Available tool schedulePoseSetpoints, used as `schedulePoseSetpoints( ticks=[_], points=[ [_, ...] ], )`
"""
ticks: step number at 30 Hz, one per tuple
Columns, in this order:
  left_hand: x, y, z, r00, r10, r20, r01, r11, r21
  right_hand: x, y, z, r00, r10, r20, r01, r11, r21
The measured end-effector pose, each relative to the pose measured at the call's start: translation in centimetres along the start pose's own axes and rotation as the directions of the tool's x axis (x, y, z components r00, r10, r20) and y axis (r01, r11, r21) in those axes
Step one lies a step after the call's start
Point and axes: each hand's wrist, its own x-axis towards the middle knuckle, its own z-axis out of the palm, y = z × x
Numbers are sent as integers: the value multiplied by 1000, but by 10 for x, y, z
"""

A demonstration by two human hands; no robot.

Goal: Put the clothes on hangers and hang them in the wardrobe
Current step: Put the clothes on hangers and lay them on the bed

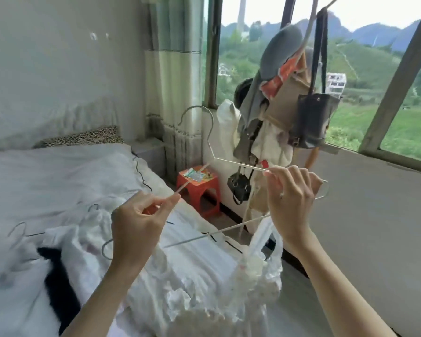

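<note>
Two hands (pixel 136 222) (pixel 289 198) on a wire hanger (pixel 210 142) over a white-sheeted bed (pixel 58 181)

Daylight thru window (pixel 365 76); soft shadows, slight blur, edges warped.

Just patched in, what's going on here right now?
A person holds a thin metal wire hanger up over the bed. The left hand pinches one sloping arm, the right hand grips the other. A frilly white garment hangs by a strap near the right hand, not yet fully on. No wardrobe is visible.
</note>
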Motion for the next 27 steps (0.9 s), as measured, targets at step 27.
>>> schedulePoseSetpoints(
  ticks=[27],
  points=[
    [265, -321, 5, 852, -479, -213, 510, 664, 547, -11, -53, 515, 670, -104, 735, -171, 942, 289]
  ],
)
